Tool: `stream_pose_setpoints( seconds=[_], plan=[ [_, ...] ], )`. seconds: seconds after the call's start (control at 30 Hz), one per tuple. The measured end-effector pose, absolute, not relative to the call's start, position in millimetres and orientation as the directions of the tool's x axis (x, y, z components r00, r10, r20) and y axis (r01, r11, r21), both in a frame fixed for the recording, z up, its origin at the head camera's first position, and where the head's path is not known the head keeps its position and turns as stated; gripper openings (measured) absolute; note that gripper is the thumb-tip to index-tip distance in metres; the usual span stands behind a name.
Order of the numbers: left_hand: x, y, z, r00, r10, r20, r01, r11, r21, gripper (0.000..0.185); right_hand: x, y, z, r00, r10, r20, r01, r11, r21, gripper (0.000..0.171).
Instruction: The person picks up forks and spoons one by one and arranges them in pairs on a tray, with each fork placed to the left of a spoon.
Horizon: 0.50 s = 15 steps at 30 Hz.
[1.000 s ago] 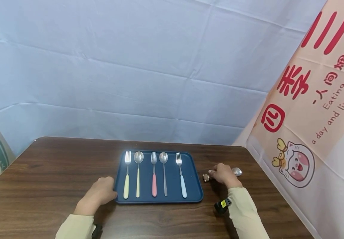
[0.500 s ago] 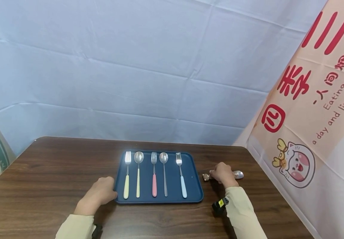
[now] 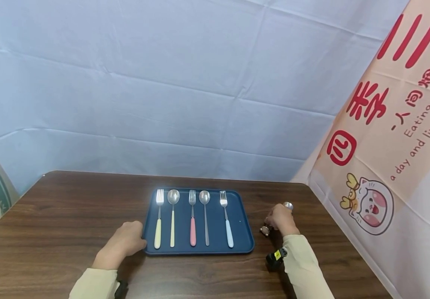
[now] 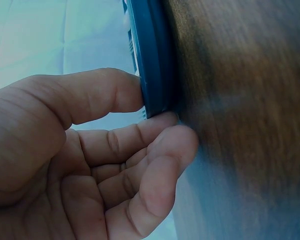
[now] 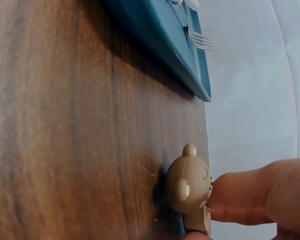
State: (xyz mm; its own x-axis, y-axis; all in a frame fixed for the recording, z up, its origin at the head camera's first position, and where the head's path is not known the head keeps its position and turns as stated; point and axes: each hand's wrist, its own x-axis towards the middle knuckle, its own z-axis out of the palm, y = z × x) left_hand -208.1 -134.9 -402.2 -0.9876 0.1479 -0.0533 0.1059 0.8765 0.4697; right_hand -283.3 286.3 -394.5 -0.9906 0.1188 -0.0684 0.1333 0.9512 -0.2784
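My left hand is at the left edge of a dark blue tray, and in the left wrist view its thumb and index finger pinch the tray's rim. On the right, my right hand holds a spoon by its handle, which ends in a brown bear head. The spoon's metal bowl shows beyond the knuckles, and the hand hides its middle. In the right wrist view, thumb and fingertips pinch the handle just below the bear head, low over the table.
On the tray lie a yellow-handled fork, a yellow-handled spoon, a pink-handled fork, a plain metal spoon and a blue-handled fork. White cloth hangs behind the wooden table, with a printed banner at right.
The spoon in my right hand has turned: its bear head has swung toward the near side and its bowl toward the back. My left hand and the tray have not moved.
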Motion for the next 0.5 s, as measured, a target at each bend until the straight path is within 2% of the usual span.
stream_pose_setpoints(
  seconds=[0.27, 0.5],
  plan=[
    [-207.8, -134.4, -401.7, -0.988, 0.142, -0.055, 0.100, 0.876, 0.471, 0.013, -280.6, 285.2, -395.2, -0.975, 0.200, -0.095, 0.221, 0.908, -0.355, 0.020],
    [-207.4, -134.3, -402.7, -0.988, 0.136, -0.075, 0.083, 0.872, 0.482, 0.014, -278.8, 287.4, -398.7, -0.970, 0.202, -0.139, 0.243, 0.861, -0.446, 0.019]
  ],
)
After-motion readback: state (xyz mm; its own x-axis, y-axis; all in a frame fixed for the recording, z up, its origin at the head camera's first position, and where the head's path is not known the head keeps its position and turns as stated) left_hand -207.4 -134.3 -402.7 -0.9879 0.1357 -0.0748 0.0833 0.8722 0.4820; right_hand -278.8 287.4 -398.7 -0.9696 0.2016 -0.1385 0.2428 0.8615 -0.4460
